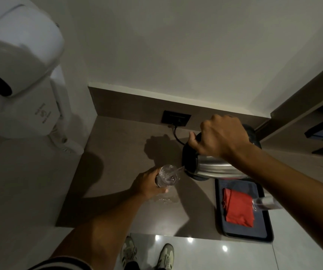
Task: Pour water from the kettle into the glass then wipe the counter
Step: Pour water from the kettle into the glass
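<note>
My right hand (220, 136) grips the black handle of a steel kettle (213, 167), which is tipped to the left. A thin stream of water runs from its spout into a clear glass (167, 176). My left hand (149, 185) is wrapped around the glass, holding it just above the brown counter (117, 162). A folded red cloth (238, 208) lies on a dark tray (242, 230) at the right. A small wet patch shows on the counter under the glass.
A second clear glass (264, 203) sits on the tray, partly behind my right forearm. A black wall socket (176, 118) with a cord stands at the counter's back. A white wall-mounted hair dryer (20, 71) hangs at the left. Dark shelves lie at the right.
</note>
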